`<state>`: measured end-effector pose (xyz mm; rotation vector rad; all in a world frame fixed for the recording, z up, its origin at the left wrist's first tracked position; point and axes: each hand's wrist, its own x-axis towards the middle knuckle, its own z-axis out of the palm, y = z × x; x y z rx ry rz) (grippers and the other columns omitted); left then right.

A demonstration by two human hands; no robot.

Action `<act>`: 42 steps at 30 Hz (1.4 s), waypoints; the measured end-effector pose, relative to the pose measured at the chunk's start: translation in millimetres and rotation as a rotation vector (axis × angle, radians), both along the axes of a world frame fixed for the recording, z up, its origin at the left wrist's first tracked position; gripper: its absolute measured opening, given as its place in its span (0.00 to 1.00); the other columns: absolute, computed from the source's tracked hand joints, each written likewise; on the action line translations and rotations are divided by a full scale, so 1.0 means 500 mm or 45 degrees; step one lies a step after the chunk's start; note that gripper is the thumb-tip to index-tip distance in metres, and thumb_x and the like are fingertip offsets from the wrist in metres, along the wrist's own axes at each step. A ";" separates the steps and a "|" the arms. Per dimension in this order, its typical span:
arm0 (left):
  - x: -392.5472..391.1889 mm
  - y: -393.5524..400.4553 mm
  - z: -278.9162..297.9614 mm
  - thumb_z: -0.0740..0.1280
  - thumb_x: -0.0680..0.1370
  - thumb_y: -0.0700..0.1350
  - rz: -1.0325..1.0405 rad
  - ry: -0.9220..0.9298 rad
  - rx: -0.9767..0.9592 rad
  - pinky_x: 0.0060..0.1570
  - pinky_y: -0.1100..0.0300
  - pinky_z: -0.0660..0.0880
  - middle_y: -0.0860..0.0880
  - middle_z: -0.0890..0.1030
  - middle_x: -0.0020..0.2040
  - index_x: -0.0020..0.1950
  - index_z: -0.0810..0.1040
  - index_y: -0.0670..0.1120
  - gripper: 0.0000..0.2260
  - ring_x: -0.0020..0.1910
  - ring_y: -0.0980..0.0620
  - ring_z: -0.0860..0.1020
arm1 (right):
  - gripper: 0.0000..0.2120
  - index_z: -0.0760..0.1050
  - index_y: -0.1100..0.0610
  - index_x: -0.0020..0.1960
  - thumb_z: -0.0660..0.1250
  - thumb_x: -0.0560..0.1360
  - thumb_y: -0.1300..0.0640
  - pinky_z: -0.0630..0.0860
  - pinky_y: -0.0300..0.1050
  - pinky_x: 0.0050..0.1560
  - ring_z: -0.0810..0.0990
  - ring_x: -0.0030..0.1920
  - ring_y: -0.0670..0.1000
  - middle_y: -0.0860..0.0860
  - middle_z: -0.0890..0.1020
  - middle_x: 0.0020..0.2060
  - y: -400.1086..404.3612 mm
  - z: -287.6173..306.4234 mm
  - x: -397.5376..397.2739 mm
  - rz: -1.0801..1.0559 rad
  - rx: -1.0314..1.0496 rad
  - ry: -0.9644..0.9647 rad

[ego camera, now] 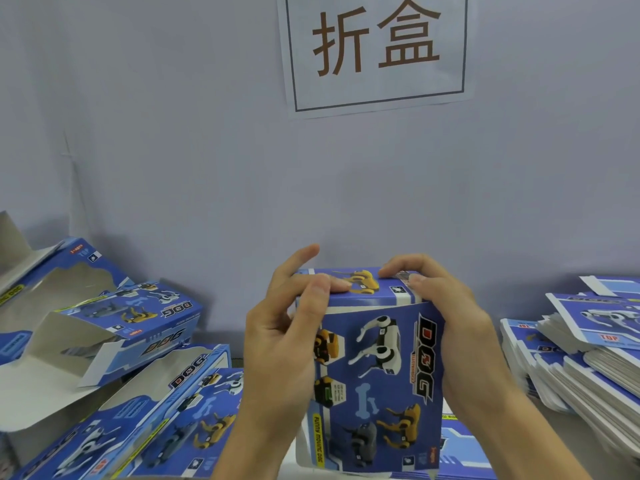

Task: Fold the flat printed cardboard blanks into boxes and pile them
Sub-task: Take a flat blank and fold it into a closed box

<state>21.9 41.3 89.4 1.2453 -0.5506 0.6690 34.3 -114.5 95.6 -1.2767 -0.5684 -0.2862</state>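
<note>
Centrally, one blue printed box (377,379) — folded up, held upright in front of the person, long axis running up and down. Its broad face, printed with robot dogs, a bone and the word DOG, is turned toward the camera; the lettering reads sideways along the right edge. The narrow top end, bearing a yellow dog, tilts slightly away toward the wall.

Left hand (277,344): clasps the box's left side, thumb laid over the top front corner, fingers curled onto the top panel, forefinger lifted clear.

Right hand (450,323): wrapped round the upper right edge, fingers bent down on the top panel near its right end, thumb at the top front edge. The two hands are apart, one at each end of the top.

Folded boxes (131,327), left side — several in the same print, lying on their sides and leaning on one another, some with grey inner flaps open and window cut-outs showing.

Flat blanks (588,362), right side: a thick, fanned-out stack, printed faces up, grey edges showing, well apart from the held box. More flat blue blanks lie just beneath and behind the box's lower end.

Wall (207,133): plain pale lavender. Paper sign (375,50) fixed high on it, two large brown characters inside a dark ruled frame.
</note>
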 end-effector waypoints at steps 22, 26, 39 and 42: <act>-0.002 0.030 0.004 0.75 0.65 0.55 0.181 -0.010 0.352 0.41 0.64 0.81 0.63 0.78 0.61 0.46 0.87 0.57 0.10 0.65 0.56 0.76 | 0.06 0.76 0.49 0.44 0.60 0.77 0.53 0.77 0.41 0.40 0.81 0.40 0.44 0.47 0.81 0.43 0.016 0.007 0.009 -0.505 0.306 0.032; 0.013 0.048 -0.001 0.74 0.64 0.57 0.431 0.056 0.074 0.39 0.61 0.80 0.54 0.83 0.57 0.45 0.87 0.62 0.11 0.51 0.54 0.83 | 0.12 0.78 0.52 0.36 0.57 0.70 0.57 0.65 0.33 0.28 0.69 0.27 0.41 0.43 0.74 0.25 0.026 -0.002 -0.004 -0.885 0.310 -0.244; 0.055 0.033 -0.028 0.67 0.70 0.65 0.458 0.363 -0.637 0.43 0.58 0.80 0.54 0.83 0.50 0.58 0.74 0.61 0.19 0.49 0.53 0.83 | 0.31 0.75 0.48 0.51 0.62 0.64 0.24 0.83 0.48 0.43 0.86 0.43 0.54 0.55 0.85 0.47 0.035 -0.013 0.011 -0.208 -0.533 0.794; 0.060 0.013 -0.039 0.70 0.69 0.62 0.093 0.549 -0.502 0.47 0.46 0.81 0.52 0.86 0.46 0.65 0.69 0.58 0.26 0.51 0.45 0.83 | 0.35 0.75 0.45 0.55 0.67 0.54 0.26 0.82 0.59 0.48 0.83 0.52 0.61 0.56 0.81 0.54 0.023 -0.022 0.018 -0.070 -0.154 0.806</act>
